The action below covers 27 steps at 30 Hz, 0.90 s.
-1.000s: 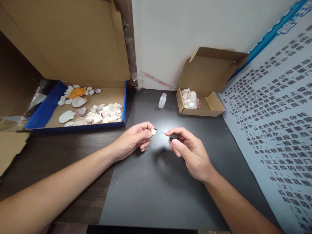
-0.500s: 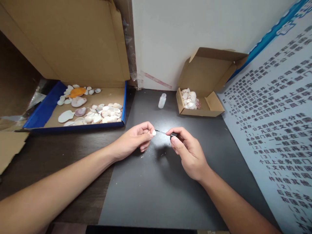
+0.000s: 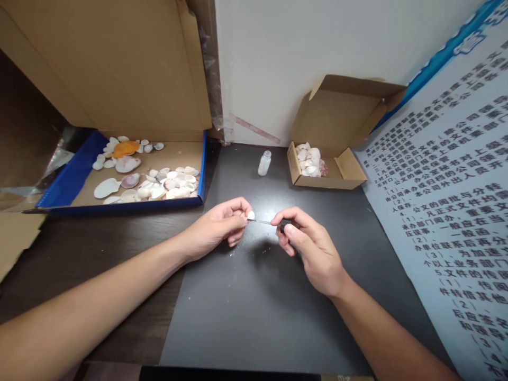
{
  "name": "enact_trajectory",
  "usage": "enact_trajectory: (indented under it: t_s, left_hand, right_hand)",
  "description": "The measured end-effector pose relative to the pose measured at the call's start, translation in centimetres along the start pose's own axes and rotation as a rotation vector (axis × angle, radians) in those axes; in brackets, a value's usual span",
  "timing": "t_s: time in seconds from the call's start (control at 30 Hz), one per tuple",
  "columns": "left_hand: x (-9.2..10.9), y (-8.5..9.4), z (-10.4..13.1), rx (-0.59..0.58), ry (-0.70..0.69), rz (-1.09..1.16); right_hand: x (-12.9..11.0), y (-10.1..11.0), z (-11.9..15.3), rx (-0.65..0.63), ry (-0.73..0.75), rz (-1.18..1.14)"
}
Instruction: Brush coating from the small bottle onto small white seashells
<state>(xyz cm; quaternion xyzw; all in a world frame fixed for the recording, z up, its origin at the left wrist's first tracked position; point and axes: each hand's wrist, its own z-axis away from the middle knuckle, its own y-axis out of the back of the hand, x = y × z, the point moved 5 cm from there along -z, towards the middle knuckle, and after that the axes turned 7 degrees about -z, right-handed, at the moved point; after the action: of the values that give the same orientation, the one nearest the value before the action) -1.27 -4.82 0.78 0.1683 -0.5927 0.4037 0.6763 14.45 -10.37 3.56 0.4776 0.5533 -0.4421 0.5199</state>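
Observation:
Between the thumb and fingers of my left hand [image 3: 224, 225] a small white shell [image 3: 251, 215] is pinched. My right hand [image 3: 311, 243] grips the black cap of a thin brush applicator [image 3: 284, 226], whose slim stem points left. The dark tip of the stem meets the lower edge of the shell near my left thumb. Behind both hands a small open glass bottle [image 3: 264, 165] with whitish contents stands upright on the grey mat [image 3: 222, 317].
At the left, an open blue-edged cardboard box [image 3: 170, 151] holds many shells and one orange shell [image 3: 126, 148]. A smaller open cardboard box [image 3: 337, 183] with white shells stands back right. A printed board [image 3: 444, 201] leans along the right side. White crumbs dot the mat.
The brush tip has shifted from the upper edge of the shell to its lower edge. My right hand has moved slightly right and turned, showing more of the black cap.

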Motion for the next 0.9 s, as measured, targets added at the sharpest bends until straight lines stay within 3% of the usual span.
enact_trajectory:
  t_s: [0.13, 0.27, 0.47, 0.63, 0.8, 0.9]
  left_hand:
    - [0.06, -0.04, -0.02, 0.000, 0.005, 0.019]
    - [0.09, -0.05, -0.03, 0.008, 0.022, 0.046]
    - [0.18, -0.10, 0.11, 0.011, 0.035, 0.074]
    - [0.25, -0.21, 0.15, 0.008, 0.046, 0.110]
    - [0.41, -0.28, 0.18, 0.023, 0.045, 0.144]
    - [0.32, -0.27, 0.20, 0.022, 0.059, 0.169]
  right_hand:
    - [-0.02, 0.39, 0.02, 0.080, 0.000, 0.137]
    - [0.07, -0.02, 0.03, 0.007, -0.023, 0.002]
    - [0.22, 0.07, -0.02, 0.041, -0.012, 0.167]
    - [0.47, 0.05, 0.18, 0.011, -0.008, 0.091]
    - [0.62, 0.18, 0.11, 0.038, -0.008, 0.203]
    - [0.55, 0.17, 0.12, 0.029, 0.013, 0.120]
